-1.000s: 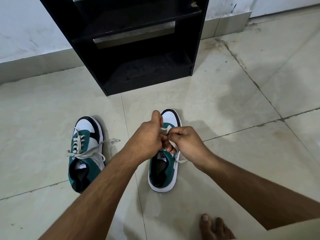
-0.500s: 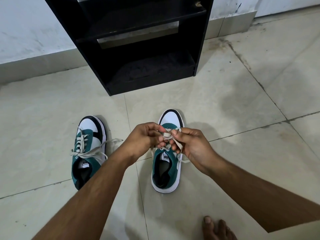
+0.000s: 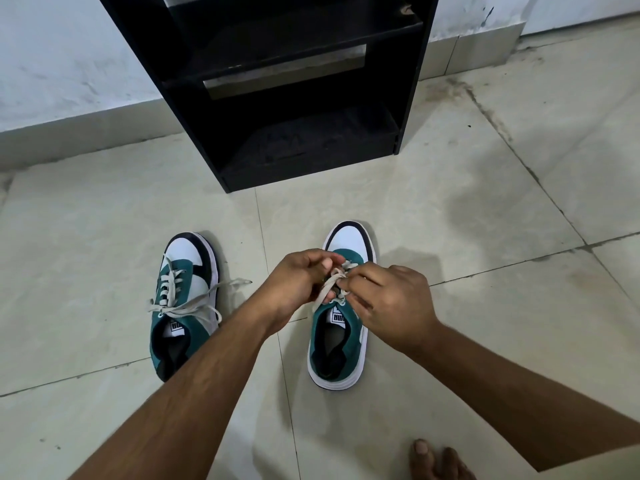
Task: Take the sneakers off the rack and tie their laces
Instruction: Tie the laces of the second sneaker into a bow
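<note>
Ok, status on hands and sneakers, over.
Both hands, left and right, pinching the right sneaker's lace. Left sneaker untied, laces loose. Nothing in the way.

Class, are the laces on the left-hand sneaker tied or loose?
Loose. The left sneaker's laces trail untied across the floor, and neither hand touches them.

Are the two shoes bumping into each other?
Apart. The head view shows a wide strip of bare floor tile between the left sneaker and the right sneaker; the left forearm crosses above that gap.
</note>
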